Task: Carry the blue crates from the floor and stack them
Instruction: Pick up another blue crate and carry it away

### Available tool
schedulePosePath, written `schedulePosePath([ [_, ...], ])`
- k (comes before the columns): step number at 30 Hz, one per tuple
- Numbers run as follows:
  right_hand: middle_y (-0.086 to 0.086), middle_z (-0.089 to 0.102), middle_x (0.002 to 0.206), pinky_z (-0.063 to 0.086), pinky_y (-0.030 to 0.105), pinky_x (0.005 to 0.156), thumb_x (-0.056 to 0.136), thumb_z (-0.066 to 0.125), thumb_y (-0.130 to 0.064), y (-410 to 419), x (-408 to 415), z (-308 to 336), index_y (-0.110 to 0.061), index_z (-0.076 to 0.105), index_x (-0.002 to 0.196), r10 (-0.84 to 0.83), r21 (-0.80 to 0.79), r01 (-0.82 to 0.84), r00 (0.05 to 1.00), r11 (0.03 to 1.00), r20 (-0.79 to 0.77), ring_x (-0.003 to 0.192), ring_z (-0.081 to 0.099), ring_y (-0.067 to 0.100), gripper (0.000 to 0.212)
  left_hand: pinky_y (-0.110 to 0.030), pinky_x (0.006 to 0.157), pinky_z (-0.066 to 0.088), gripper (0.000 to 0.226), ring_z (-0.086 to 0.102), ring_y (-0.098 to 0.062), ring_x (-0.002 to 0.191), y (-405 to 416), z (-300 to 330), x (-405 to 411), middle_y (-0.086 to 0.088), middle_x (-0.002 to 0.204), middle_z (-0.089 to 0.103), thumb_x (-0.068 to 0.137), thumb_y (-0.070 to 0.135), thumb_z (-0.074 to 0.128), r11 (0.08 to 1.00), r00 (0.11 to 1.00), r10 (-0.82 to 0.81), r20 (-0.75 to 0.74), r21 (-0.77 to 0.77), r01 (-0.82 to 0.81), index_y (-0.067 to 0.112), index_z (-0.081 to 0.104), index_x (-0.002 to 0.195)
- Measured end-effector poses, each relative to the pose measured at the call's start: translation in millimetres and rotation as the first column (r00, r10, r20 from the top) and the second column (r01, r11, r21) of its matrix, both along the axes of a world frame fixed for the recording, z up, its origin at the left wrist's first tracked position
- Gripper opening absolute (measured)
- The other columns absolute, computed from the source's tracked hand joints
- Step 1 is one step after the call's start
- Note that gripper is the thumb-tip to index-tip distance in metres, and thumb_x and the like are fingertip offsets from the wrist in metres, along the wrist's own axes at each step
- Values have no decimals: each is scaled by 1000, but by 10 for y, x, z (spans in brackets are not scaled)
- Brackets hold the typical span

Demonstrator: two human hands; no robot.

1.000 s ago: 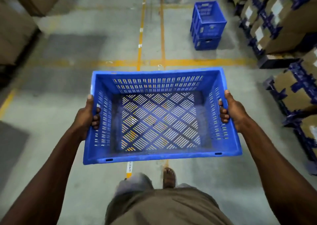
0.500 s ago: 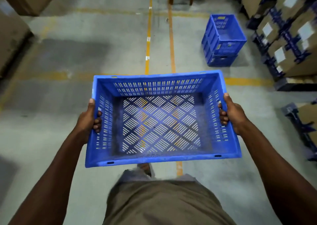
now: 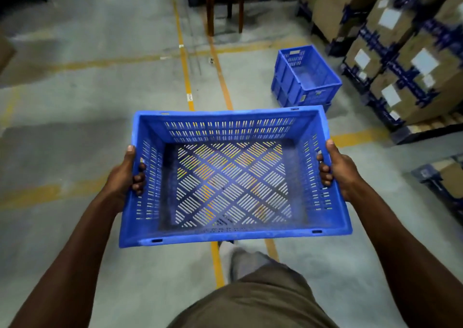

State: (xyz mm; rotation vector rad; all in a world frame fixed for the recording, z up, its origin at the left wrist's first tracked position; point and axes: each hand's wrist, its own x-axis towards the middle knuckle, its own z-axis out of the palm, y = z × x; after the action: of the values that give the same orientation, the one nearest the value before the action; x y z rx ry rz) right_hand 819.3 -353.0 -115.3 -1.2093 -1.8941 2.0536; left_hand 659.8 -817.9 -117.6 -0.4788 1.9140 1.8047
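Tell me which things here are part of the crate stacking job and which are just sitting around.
Part of the job:
carried blue crate, empty
left hand and right hand, gripping its two ends
stacked blue crates on the floor ahead, to the right

Just sitting around:
wooden chair
cardboard boxes on pallets
yellow floor lines

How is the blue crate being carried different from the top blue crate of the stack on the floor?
The slotted blue plastic crate is held in the air by the left hand and right hand; the solid-walled blue plastic crate rests on another crate. The carried one looks shallower, with vented walls; the stacked one looks deeper. Both are blue and empty.
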Motion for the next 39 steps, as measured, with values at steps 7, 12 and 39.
schedulePosePath([
  [7,-2,37,54,27,20,39,95,49,-65,410,-1601,100,-14,58,84,-49,-10,50,996,999,68,37,28,11,53,-17,37,30,59,28,-10,34,494,190,-1826,6,48,34,84,78,46,996,998,-55,39,-67,58,19,50,79],
  [12,-1,38,53,28,21,41,95,49,-66,702,-2754,203,-13,59,85,-89,17,88,993,996,75,39,29,13,55,-18,37,29,59,26,-9,34,795,171,-3231,7,49,32,83,80,47,991,989,-126,80,-24,128,21,49,78],
  [39,1,36,58,28,20,35,97,46,-64,2941,-6782,-181,-13,57,88,-689,-31,697,714,716,125,36,29,11,52,-19,37,30,60,30,-12,34,5410,-119,-9600,4,49,38,89,72,47,738,741,-669,48,-76,671,13,57,91],
])
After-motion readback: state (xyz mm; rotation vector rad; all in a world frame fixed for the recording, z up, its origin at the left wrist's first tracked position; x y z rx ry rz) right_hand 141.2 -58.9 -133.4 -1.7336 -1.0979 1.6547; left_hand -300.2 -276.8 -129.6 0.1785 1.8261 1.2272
